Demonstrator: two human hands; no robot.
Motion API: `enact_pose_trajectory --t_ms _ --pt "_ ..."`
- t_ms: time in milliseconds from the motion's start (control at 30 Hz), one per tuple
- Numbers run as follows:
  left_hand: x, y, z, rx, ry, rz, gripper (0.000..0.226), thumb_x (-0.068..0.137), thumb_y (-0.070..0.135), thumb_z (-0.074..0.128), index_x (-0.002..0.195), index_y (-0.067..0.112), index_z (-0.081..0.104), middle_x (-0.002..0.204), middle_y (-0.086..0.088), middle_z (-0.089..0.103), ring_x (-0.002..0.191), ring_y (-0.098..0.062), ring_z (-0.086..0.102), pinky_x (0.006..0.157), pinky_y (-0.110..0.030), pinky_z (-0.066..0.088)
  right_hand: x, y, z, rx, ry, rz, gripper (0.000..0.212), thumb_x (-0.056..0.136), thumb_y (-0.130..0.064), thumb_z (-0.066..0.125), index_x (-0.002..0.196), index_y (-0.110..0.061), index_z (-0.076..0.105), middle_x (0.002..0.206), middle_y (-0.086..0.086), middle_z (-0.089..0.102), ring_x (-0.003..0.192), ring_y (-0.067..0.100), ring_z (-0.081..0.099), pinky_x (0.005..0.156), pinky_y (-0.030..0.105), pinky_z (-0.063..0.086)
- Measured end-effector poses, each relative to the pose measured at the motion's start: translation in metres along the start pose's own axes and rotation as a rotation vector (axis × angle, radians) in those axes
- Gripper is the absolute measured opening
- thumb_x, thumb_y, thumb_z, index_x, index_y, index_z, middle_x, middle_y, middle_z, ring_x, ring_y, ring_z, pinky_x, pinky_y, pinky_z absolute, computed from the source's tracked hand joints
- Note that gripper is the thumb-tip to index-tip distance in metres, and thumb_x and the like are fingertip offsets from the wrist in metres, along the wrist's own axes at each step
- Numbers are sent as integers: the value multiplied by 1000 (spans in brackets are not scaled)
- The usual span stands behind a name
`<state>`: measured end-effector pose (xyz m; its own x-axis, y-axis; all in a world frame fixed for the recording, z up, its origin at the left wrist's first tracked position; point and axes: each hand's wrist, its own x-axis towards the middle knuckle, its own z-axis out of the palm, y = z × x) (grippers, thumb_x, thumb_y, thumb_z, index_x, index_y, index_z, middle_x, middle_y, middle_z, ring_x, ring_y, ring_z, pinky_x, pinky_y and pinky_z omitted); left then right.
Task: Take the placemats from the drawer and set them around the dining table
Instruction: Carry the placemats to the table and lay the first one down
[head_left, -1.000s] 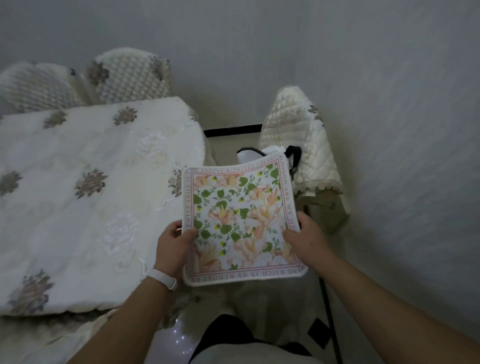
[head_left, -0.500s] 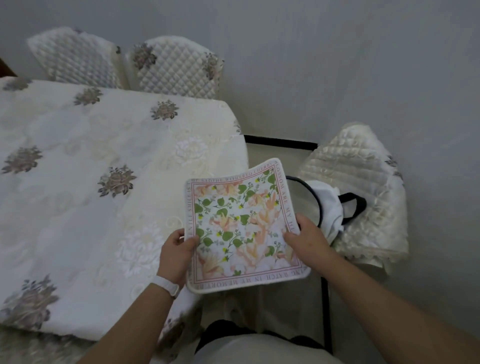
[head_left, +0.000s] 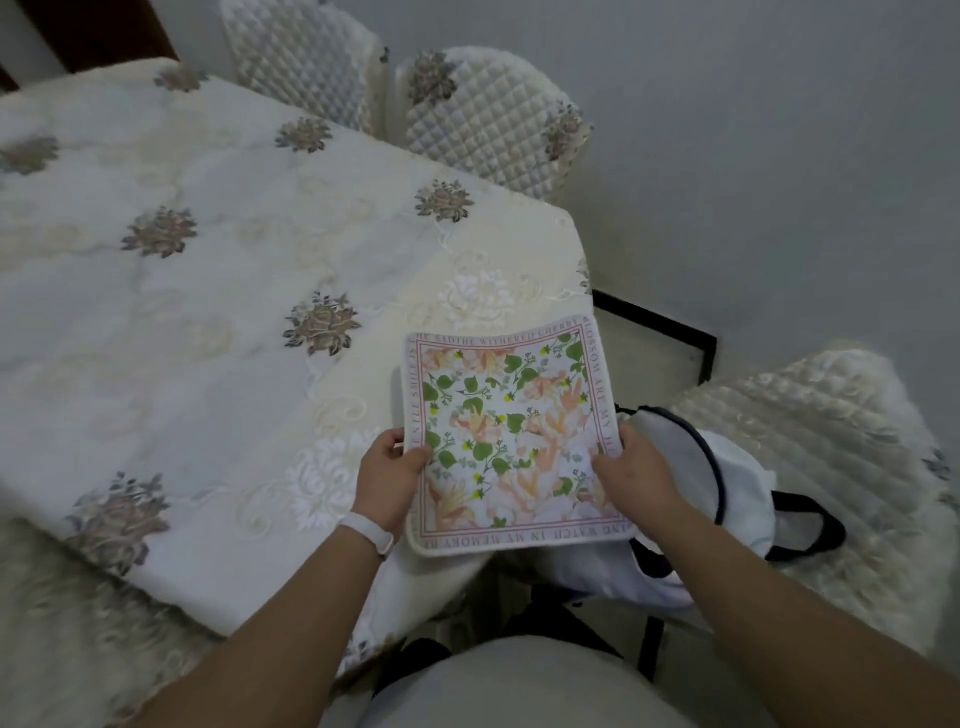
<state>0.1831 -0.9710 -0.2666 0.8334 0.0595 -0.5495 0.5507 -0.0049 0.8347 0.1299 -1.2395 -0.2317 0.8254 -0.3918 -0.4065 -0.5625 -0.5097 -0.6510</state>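
I hold a stack of square floral placemats (head_left: 511, 431) with a pink lettered border above the near right corner of the dining table (head_left: 208, 322). My left hand (head_left: 389, 473) grips the stack's left edge, thumb on top. My right hand (head_left: 631, 475) grips its right edge. The table wears a cream embroidered cloth with grey-pink flower motifs. How many mats are in the stack is hidden.
Two quilted chair backs (head_left: 488, 119) stand at the table's far side against the grey wall. A third quilted chair (head_left: 810, 457) on my right carries a white bag with dark straps (head_left: 727, 483). A dark skirting line (head_left: 654, 319) runs along the floor.
My view has swung left and up over the table, and the placemats have come over the table's corner. Both hands keep the same grip on the stack.
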Motion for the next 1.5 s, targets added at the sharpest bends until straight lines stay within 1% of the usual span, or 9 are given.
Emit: enact_pose_trajectory --t_ms 100,200,267,467,667,800,1033,1267,1500 --pt "9 0 -6 -58 65 -36 13 89 5 62 99 14 63 97 -14 72 82 -31 72 77 -49 58 23 -13 4 -21 -39 -27 18 93 -14 53 111 -16 55 98 2 66 78 17 63 60 31 53" --pt "14 2 -4 -102 126 -67 14 89 3 61 99 14 62 98 -14 71 85 -31 71 79 -49 58 47 -24 5 -12 -104 -40 16 95 -9 51 110 -13 54 95 4 63 70 12 59 43 16 44" --pt "16 3 -1 -120 162 -89 15 89 3 60 100 13 61 101 -14 71 88 -32 70 80 -49 58 68 -33 5 -65 -132 -76 14 94 -7 50 107 -12 55 93 4 62 67 12 58 39 16 40" --pt "23 4 13 -152 225 -134 22 92 -1 56 110 12 59 109 -12 69 93 -32 69 76 -48 58 143 -75 -4 -275 -193 -223 3 89 -15 51 89 -16 48 78 -1 54 64 15 51 50 26 35" --pt "26 -1 33 -176 273 -146 28 94 -3 53 118 11 58 109 -8 71 93 -31 71 72 -50 59 200 -101 9 -377 -297 -364 8 88 -17 52 95 -16 51 86 4 58 79 28 57 70 38 51" --pt "33 -8 46 -186 324 -154 30 92 -4 54 119 10 57 110 -11 70 95 -33 70 75 -54 59 224 -111 19 -427 -344 -441 6 88 -16 53 89 -17 47 75 -3 50 77 28 56 64 35 46" --pt "30 -24 50 -198 398 -241 27 94 0 54 119 10 56 111 -8 69 97 -30 68 78 -50 59 240 -101 33 -467 -439 -462 8 90 -15 52 96 -16 49 83 1 54 77 25 55 52 28 35" --pt "28 -26 53 -121 449 -279 18 92 3 57 104 17 57 107 -8 68 94 -30 68 80 -53 57 244 -90 34 -481 -462 -465 16 91 -19 53 106 -14 50 91 5 59 79 25 56 58 31 39" --pt "16 -28 56 -69 396 -283 20 91 2 60 102 18 59 105 -6 70 93 -27 69 78 -48 59 241 -74 24 -496 -462 -455 19 94 -24 56 108 -15 49 96 4 58 86 26 55 66 31 39"
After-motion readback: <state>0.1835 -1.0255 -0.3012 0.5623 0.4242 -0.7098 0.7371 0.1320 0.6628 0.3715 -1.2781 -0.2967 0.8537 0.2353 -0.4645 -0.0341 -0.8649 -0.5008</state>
